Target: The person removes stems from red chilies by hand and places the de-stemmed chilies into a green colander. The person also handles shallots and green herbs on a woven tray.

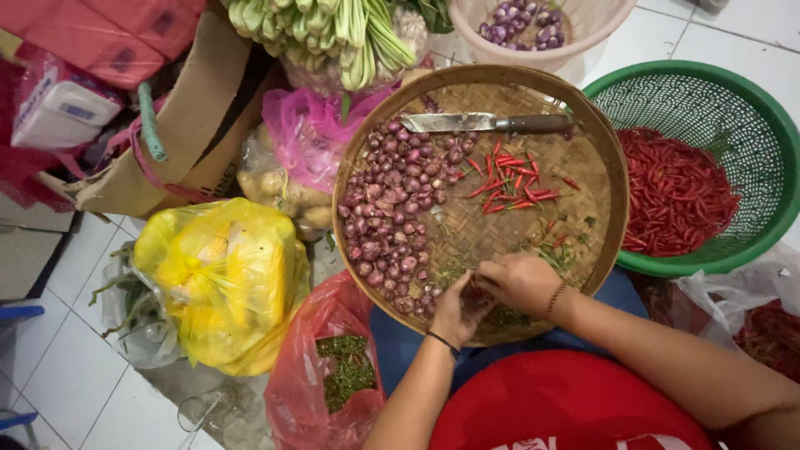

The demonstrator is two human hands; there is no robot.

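Both hands, left (457, 310) and right (520, 283), pinch together over something small I can't identify; I'd work above the tray (612, 158), beside the shallots (392, 208).

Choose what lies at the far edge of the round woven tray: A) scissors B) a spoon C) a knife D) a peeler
C: a knife with a dark handle lies across the far edge of the woven tray, beyond the shallots.
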